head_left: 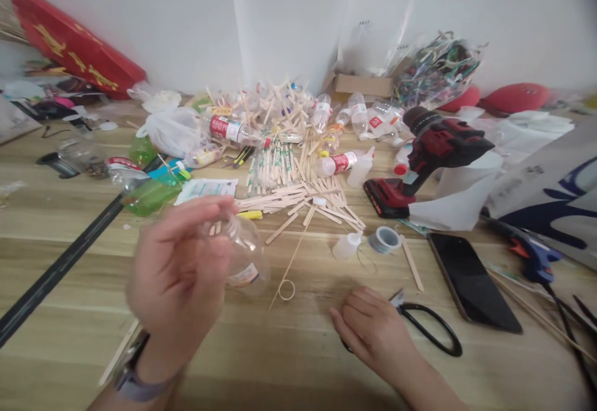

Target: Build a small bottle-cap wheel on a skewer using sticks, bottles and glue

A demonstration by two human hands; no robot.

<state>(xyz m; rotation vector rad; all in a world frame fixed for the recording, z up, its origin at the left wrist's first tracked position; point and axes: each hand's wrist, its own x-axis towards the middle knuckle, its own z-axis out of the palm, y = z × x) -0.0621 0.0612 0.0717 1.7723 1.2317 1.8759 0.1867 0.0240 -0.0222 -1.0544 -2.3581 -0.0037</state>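
My left hand [180, 268], with a watch on its wrist, is raised above the table at left of centre. Its fingers close round the narrow end of a clear plastic bottle [247, 252], which has part of a label low on its side. My right hand [370, 324] lies low over black-handled scissors [433, 327], its fingers curled on them. One handle loop and a bit of blade show to its right; the rest is covered by the hand. Between the hands lie a small ring [286, 290] and a thin stick [296, 249].
Wooden craft sticks [280, 199] and plastic bottles [342, 162] crowd the back. A red cordless drill [433, 150] stands at right, near a phone [473, 280], a glue gun [536, 255] and a spool [385, 240]. A black bar [69, 249] crosses the left side.
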